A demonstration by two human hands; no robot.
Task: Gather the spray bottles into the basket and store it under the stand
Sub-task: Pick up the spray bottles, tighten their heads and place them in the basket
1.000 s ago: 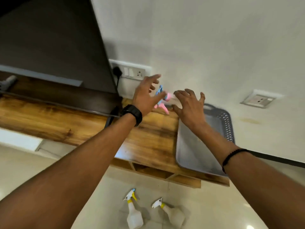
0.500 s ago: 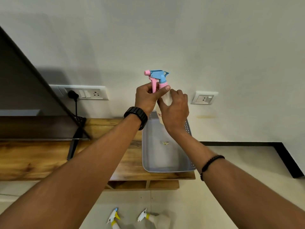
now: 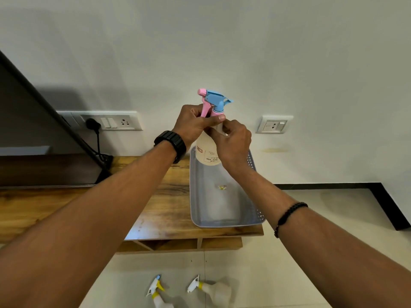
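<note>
A translucent spray bottle (image 3: pixel 206 152) with a pink and blue trigger head is held upright above the far end of the grey basket (image 3: pixel 224 222). My left hand (image 3: pixel 193 123) grips its neck just below the trigger. My right hand (image 3: pixel 233 143) wraps the bottle's body from the right. The basket lies on the right end of the wooden stand (image 3: pixel 164 210) and holds only a small scrap. Two more spray bottles lie on the floor below the stand: one with a yellow trigger (image 3: pixel 156 292) and one with a white head (image 3: pixel 213 290).
A dark TV screen (image 3: pixel 33 134) leans over the stand's left part, with a plug and cable at the wall switchboard (image 3: pixel 111 123). A second socket (image 3: pixel 274 125) is on the wall to the right. Open shelf space (image 3: pixel 178 243) shows under the stand. Tiled floor spreads to the right.
Both hands closed on the pink and blue bottle and lifted it upright from the stand to above the basket. The view swung right and level.
</note>
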